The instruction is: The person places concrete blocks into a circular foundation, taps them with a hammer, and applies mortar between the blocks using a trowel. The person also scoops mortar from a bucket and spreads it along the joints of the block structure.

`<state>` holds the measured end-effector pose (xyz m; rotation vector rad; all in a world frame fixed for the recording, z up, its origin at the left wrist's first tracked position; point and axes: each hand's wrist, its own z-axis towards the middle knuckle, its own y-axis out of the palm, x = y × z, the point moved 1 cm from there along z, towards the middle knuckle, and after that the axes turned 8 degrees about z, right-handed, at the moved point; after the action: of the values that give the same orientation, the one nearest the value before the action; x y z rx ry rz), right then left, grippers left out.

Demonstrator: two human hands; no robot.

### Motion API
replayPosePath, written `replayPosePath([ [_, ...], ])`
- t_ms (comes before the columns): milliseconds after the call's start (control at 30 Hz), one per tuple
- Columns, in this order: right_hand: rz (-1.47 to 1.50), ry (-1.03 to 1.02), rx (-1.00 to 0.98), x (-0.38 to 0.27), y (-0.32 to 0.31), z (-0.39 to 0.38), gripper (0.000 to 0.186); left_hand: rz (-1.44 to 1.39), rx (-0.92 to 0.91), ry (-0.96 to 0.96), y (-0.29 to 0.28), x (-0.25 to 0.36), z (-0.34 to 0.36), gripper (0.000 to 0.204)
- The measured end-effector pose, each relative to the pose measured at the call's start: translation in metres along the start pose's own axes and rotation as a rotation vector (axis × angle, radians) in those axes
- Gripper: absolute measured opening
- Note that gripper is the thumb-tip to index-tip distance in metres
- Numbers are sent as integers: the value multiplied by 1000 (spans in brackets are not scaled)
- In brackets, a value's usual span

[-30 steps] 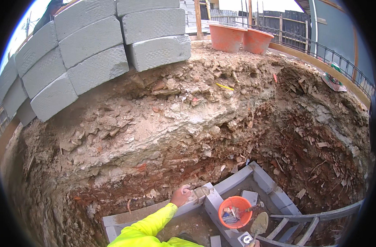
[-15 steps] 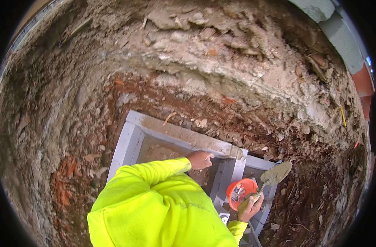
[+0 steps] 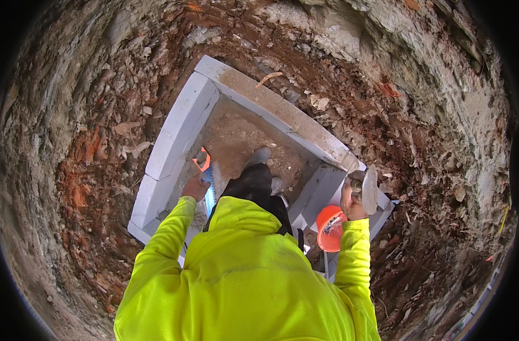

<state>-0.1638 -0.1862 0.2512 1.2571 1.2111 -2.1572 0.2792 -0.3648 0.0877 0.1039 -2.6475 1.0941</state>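
Observation:
My left hand (image 3: 196,186) hangs at the left with loosely bent fingers and nothing visible in it, beside a blue-bladed saw (image 3: 210,188) with an orange handle. My right hand (image 3: 351,202) grips a trowel (image 3: 369,190) whose pale, coated blade points up, above an orange bucket (image 3: 329,230) holding small items. A low wall of grey blocks (image 3: 172,128) frames a dirt floor (image 3: 231,128), where my boot (image 3: 258,154) stands.
Steep, rubbly earth sides (image 3: 106,102) of the pit surround the blockwork, with reddish soil low down and paler layers higher. Pale metal rails, partly hidden by my right arm, show below the bucket.
My view has tipped down from stacked blocks and buckets at the rim onto the pit floor. My left hand has left the wall top for the saw's side; the trowel is raised.

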Motion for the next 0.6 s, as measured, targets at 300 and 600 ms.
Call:
replayPosePath([
  [300, -377, 749, -444, 161, 58, -44, 48, -131, 32, -232, 24, -111, -21, 42],
  [600, 286, 1257, -649, 83, 334, 7, 36, -534, 287, -113, -67, -95, 62, 34],
])
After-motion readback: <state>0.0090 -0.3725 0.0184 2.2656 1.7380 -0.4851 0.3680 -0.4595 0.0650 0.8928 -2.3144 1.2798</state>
